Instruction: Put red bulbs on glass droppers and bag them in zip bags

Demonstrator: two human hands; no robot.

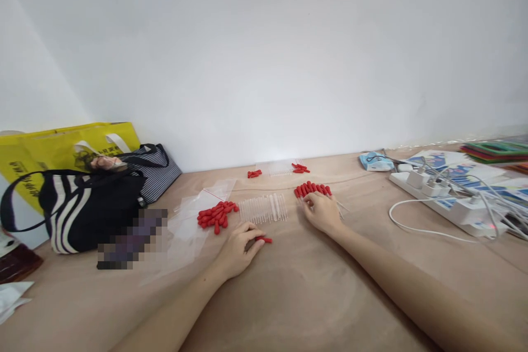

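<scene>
My left hand (242,247) rests on the table, its thumb and fingers closed round a red rubber bulb (266,240). A pile of loose red bulbs (216,215) lies just beyond it to the left. Clear, thin glass tubes (259,208) lie side by side in a row between my hands. My right hand (322,212) has its fingers curled together over the near side of several red-bulbed droppers (312,189), lined up with bulbs pointing away. Its fingertips cover part of their glass stems, and whatever they pinch is hidden.
Clear plastic bags (185,231) lie left of the pile. Against the wall are small red bulb groups (254,174) and more tubes (280,168). Bags (94,203) stand at left; a power strip (445,206) with white cables, a blue mask pack (376,161) and printed sheets are at right.
</scene>
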